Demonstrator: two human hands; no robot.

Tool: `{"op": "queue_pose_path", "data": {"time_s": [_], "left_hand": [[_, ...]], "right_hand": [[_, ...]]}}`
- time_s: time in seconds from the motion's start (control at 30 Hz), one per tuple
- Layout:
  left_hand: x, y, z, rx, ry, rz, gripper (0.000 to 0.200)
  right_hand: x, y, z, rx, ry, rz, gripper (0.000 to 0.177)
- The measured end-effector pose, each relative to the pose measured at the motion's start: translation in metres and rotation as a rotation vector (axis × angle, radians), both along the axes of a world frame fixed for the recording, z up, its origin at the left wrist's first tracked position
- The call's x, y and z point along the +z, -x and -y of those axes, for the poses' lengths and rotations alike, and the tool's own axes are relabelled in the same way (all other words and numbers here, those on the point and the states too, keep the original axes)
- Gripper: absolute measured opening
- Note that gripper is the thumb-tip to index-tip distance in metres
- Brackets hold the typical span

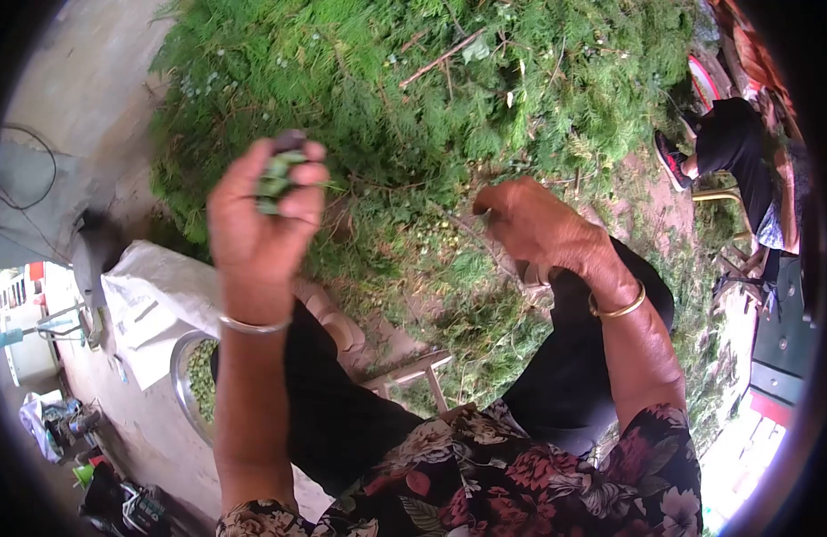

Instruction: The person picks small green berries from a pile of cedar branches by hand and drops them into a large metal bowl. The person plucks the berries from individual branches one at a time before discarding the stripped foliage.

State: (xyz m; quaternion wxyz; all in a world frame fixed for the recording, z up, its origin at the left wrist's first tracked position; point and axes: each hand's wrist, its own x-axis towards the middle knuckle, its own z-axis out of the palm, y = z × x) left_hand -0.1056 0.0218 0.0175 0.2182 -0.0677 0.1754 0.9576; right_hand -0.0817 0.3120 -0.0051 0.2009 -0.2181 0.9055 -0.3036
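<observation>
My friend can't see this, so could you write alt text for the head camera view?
A seated person's left hand holds up small green pieces, while the right hand reaches into a big heap of green plants on the ground.

Daylight, soft and even; no hard shadows or glare. Strong fisheye distortion with a black vignette at all edges. Bottom right corner overexposed. The heap of greenery [413,98] is slightly soft; the left hand [263,215] shows slight blur
</observation>
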Motion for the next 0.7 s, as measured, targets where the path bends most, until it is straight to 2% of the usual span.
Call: {"op": "queue_pose_path", "data": {"time_s": [0.07, 0.1, 0.2, 0.3, 0.37, 0.43, 0.47, 0.53, 0.57, 0.6, 0.63, 0.67, 0.7], "left_hand": [[0.011, -0.005, 0.048, 0.098, 0.118, -0.039, 0.025], [0.015, -0.01, 0.074, 0.117, 0.122, -0.056, 0.025], [0.03, -0.057, 0.147, 0.355, 0.409, 0.018, 0.025], [0.002, -0.13, 0.249, 0.506, 0.722, 0.179, 0.019], [-0.019, -0.187, 0.281, 0.686, 0.96, 0.353, 0.016], [-0.051, -0.237, 0.306, 0.834, 1.061, 0.442, 0.021], [-0.058, -0.259, 0.314, 0.688, 1.279, 0.458, 0.023], [-0.084, -0.29, 0.32, 0.626, 1.761, 0.622, 0.026], [-0.106, -0.327, 0.366, 0.627, 1.76, 0.619, 0.026], [-0.131, -0.355, 0.405, 0.536, 1.915, 0.622, 0.025], [-0.16, -0.344, 0.441, 0.438, 2.066, 0.623, 0.024], [-0.146, -0.331, 0.433, 0.429, 2.067, 0.627, 0.024], [-0.111, -0.298, 0.406, 0.223, 2.312, 0.414, 0.022]], "right_hand": [[0.002, 0.0, 0.003, 0.03, -0.163, 0.038, 0.027], [0.002, -0.001, 0.005, 0.001, -0.119, 0.072, 0.027], [0.002, -0.001, 0.006, 0.008, -0.029, 0.037, 0.028], [0.0, 0.001, 0.006, 0.015, -0.03, 0.031, 0.029], [-0.006, 0.005, 0.004, 0.053, -0.061, -0.043, 0.03], [-0.003, 0.005, 0.007, 0.045, -0.059, -0.024, 0.03], [-0.002, 0.004, 0.009, 0.029, -0.061, -0.008, 0.03], [-0.002, 0.006, 0.009, 0.043, -0.074, -0.01, 0.029], [-0.003, 0.006, 0.008, 0.041, -0.091, -0.024, 0.029], [-0.002, 0.007, 0.007, 0.038, -0.109, -0.037, 0.028], [0.0, 0.006, 0.008, 0.034, -0.111, -0.038, 0.028], [0.004, 0.005, 0.01, -0.014, -0.126, -0.031, 0.027], [0.007, 0.003, 0.013, -0.06, -0.14, -0.018, 0.026]]}}
